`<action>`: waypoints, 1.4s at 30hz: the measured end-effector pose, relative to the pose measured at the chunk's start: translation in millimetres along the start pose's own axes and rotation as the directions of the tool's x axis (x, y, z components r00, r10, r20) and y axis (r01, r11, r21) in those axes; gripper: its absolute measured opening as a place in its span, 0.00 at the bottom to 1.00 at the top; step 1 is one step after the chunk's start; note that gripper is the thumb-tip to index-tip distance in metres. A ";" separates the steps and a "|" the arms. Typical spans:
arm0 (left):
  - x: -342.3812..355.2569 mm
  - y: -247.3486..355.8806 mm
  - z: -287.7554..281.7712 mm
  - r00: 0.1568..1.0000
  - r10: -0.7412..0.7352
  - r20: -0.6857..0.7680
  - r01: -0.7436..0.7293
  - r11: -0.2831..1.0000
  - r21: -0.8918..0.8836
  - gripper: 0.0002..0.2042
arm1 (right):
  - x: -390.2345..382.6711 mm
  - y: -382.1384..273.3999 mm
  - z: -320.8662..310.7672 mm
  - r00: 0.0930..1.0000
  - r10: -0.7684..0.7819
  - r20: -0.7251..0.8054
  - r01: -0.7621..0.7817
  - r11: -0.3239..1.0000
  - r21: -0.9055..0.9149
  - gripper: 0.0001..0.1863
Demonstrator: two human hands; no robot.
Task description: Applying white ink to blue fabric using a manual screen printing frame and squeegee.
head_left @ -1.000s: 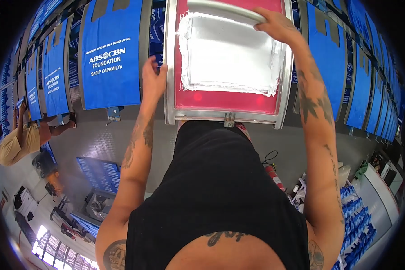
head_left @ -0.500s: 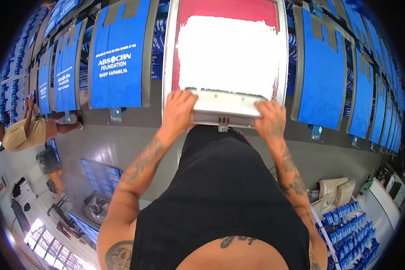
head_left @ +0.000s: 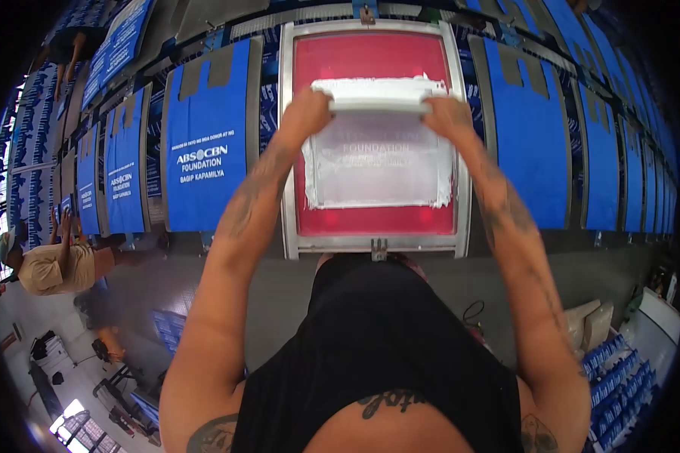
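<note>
My left hand (head_left: 308, 117) and my right hand (head_left: 447, 119) are closed round the two ends of a squeegee (head_left: 379, 107). It lies across the far part of a printing screen with a metal frame (head_left: 286, 196) and red mesh (head_left: 370, 57). A ridge of thick white ink (head_left: 378, 89) sits just beyond the squeegee. On the near side, a thin white film (head_left: 378, 181) covers the mesh, and faint lettering shows through it. Thicker ink lines the film's edges. The squeegee's blade is hidden under its holder.
Blue printed bags (head_left: 204, 136) lie on grey boards to the left, and plain blue bags (head_left: 525, 151) lie on boards to the right. A person in a tan shirt (head_left: 53, 264) stands at far left. Stacked blue items (head_left: 619, 392) are at lower right.
Both hands have pushed the squeegee from the near end of the screen to its far part. The thick white layer is now a thin film with lettering showing through.
</note>
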State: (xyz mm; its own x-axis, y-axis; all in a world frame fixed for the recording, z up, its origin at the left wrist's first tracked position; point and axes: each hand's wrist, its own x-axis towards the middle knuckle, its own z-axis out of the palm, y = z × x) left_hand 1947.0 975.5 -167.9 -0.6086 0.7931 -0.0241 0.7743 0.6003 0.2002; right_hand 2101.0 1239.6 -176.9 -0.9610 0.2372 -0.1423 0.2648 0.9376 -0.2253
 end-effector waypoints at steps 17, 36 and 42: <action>-35.7 34.5 -15.5 0.941 -0.213 0.263 0.218 0.976 0.009 0.12 | -36.4 -3.7 4.9 0.994 0.031 0.108 -0.017 0.992 -0.126 0.21; 104.9 -17.7 -50.6 0.880 -0.067 0.470 0.142 0.982 -0.126 0.18 | 87.3 36.8 -50.1 0.975 -0.175 0.139 0.130 0.949 0.286 0.25; 123.6 -29.4 -96.2 0.910 -0.005 0.415 0.026 0.999 -0.043 0.22 | 93.0 22.3 -97.4 0.994 -0.083 0.067 0.058 0.949 0.310 0.26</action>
State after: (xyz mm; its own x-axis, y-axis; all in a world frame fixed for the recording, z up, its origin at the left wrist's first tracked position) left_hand 1832.4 1045.9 -82.6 -0.4858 0.7611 -0.4298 0.7503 0.6153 0.2417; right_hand 2009.6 1307.3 -101.3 -0.9721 0.1411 -0.1876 0.2202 0.8249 -0.5206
